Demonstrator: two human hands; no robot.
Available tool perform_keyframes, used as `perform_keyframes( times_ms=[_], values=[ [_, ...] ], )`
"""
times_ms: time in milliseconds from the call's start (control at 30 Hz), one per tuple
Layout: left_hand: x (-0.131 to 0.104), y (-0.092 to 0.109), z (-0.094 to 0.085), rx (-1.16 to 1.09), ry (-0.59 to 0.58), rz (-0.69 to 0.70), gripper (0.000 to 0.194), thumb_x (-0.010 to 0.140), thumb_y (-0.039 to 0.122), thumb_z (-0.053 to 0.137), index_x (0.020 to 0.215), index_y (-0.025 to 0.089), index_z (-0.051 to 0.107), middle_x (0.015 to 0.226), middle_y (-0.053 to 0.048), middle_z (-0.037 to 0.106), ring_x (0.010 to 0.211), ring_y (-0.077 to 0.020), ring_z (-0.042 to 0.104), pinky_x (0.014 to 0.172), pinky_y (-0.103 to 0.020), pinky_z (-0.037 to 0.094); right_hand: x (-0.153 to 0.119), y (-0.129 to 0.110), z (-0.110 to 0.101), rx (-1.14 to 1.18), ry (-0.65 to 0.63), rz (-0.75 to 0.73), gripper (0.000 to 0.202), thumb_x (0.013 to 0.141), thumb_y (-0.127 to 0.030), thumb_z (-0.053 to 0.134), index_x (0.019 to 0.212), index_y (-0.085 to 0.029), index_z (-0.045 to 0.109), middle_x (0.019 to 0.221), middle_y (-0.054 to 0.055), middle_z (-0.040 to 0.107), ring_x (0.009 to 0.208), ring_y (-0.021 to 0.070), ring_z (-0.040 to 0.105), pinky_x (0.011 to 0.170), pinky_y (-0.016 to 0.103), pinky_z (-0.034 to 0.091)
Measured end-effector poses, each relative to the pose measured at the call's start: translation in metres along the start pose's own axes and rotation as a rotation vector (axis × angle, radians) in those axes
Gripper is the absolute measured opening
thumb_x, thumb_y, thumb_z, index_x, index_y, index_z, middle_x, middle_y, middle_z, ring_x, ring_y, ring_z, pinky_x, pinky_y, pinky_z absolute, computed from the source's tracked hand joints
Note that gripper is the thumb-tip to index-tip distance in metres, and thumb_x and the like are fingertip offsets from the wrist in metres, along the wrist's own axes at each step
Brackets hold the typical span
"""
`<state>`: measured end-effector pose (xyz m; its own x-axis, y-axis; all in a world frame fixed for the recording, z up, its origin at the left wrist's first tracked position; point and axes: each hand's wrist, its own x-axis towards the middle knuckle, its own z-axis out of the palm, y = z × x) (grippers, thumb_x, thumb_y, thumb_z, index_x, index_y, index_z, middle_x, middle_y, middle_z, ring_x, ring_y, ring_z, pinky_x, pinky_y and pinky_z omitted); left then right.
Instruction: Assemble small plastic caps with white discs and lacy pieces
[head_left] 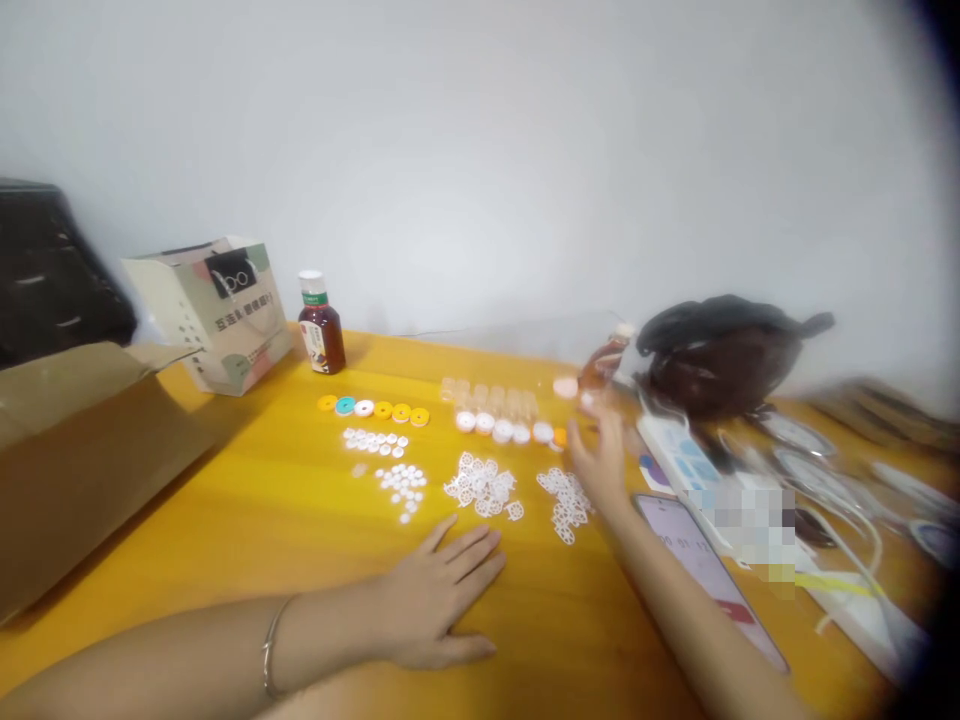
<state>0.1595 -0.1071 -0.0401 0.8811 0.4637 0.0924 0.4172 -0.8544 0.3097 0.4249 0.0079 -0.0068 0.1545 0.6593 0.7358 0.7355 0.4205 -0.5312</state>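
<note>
Thin white openwork plastic discs, round and spoked like little wheels, lie in two loose heaps, a left heap (pixel 480 485) and a right heap (pixel 568 505), on the smooth yellow-brown tabletop (pixel 300 540). Behind them runs a row of round white-topped pieces (pixel 502 430), with translucent boxy pieces (pixel 487 397) beyond. The left hand (pixel 446 595) is spread palm-down, gripping nothing, just nearer than the left heap. The right hand (pixel 600 450) curls beside an orange piece (pixel 560 437) at the row's right end, beyond the right heap; blur hides whether its fingers hold anything.
</note>
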Motion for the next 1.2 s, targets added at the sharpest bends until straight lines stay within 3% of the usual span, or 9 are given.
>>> perform_keyframes(
  times_ms=[167,300,567,667,800,867,1000,1100,1200],
  values=[
    [-0.008,-0.004,-0.008,-0.033,0.019,0.052,0.068,0.086,0.051,0.033,0.14,0.015,0.011,0.144,-0.013,0.019,0.132,-0.0285,0.018,0.109,-0.048,0.011,-0.07,-0.064,0.002,0.206,-0.512,-0.202,0.011,0.082,-0.018,0.045,0.09,-0.02,0.052,0.083,0.005,0.059,0.075,0.0156,0.054,0.069,0.029,0.044],
    [-0.023,-0.013,-0.02,-0.045,-0.008,0.105,0.061,0.085,0.043,0.042,0.137,0.018,0.021,0.141,-0.011,0.028,0.13,-0.0256,0.027,0.109,-0.046,0.017,-0.109,-0.086,-0.002,0.201,-0.835,-0.345,0.016,0.08,-0.019,0.046,0.064,-0.02,0.047,0.059,-0.001,0.052,0.056,0.0114,0.046,0.054,0.024,0.036],
    [-0.023,-0.02,-0.023,-0.081,0.199,0.164,0.036,0.084,0.027,0.048,0.119,0.02,0.046,0.116,-0.008,0.057,0.109,-0.0188,0.052,0.098,-0.036,0.037,-0.103,-0.089,0.005,0.169,-1.067,-0.198,0.026,0.08,-0.023,0.047,0.056,-0.018,0.038,0.053,-0.005,0.042,0.051,0.008,0.038,0.051,0.021,0.03],
    [-0.027,-0.042,-0.03,-0.005,0.389,0.082,0.034,0.083,0.019,0.046,0.118,0.02,0.047,0.106,-0.008,0.061,0.098,-0.018,0.055,0.089,-0.033,0.043,-0.1,-0.092,0.002,0.151,-1.099,-0.147,0.023,0.08,-0.024,0.047,0.058,-0.018,0.04,0.056,-0.004,0.044,0.052,0.0085,0.038,0.051,0.021,0.03],
    [-0.047,-0.102,-0.052,0.124,0.844,-0.253,0.025,0.083,0.019,0.045,0.106,0.018,0.053,0.095,-0.009,0.061,0.09,-0.0189,0.056,0.084,-0.034,0.043,-0.099,-0.093,-0.001,0.147,-1.133,-0.102,0.023,0.082,-0.027,0.045,0.061,-0.018,0.04,0.057,-0.004,0.044,0.054,0.009,0.039,0.052,0.021,0.03],
    [-0.061,-0.134,-0.065,0.142,0.941,-0.458,0.022,0.083,0.024,0.044,0.1,0.017,0.055,0.093,-0.008,0.06,0.088,-0.0194,0.055,0.083,-0.035,0.043,-0.098,-0.094,-0.002,0.157,-1.14,-0.094,0.023,0.082,-0.028,0.045,0.062,-0.019,0.039,0.058,-0.004,0.044,0.054,0.009,0.039,0.053,0.021,0.03],
    [-0.082,-0.17,-0.077,-0.015,0.706,-0.549,0.027,0.081,0.035,0.044,0.096,0.018,0.058,0.09,-0.005,0.059,0.082,-0.0179,0.055,0.077,-0.03,0.044,-0.096,-0.093,-0.003,0.181,-1.162,-0.08,0.024,0.084,-0.029,0.044,0.063,-0.019,0.039,0.059,-0.004,0.043,0.054,0.0087,0.038,0.053,0.021,0.03],
    [-0.087,-0.177,-0.074,-0.108,0.542,-0.524,0.031,0.079,0.04,0.046,0.098,0.018,0.058,0.095,-0.006,0.06,0.084,-0.0186,0.056,0.075,-0.028,0.045,-0.096,-0.092,-0.003,0.198,-1.168,-0.076,0.024,0.084,-0.03,0.043,0.064,-0.018,0.041,0.06,-0.004,0.045,0.055,0.0088,0.039,0.053,0.021,0.031],
    [-0.087,-0.18,-0.068,-0.114,0.49,-0.54,0.03,0.079,0.041,0.046,0.092,0.018,0.06,0.091,-0.006,0.062,0.08,-0.0183,0.056,0.073,-0.028,0.044,-0.096,-0.092,-0.004,0.219,-1.16,-0.074,0.023,0.084,-0.029,0.044,0.064,-0.019,0.042,0.061,-0.004,0.045,0.055,0.009,0.039,0.052,0.021,0.031]
  ],
)
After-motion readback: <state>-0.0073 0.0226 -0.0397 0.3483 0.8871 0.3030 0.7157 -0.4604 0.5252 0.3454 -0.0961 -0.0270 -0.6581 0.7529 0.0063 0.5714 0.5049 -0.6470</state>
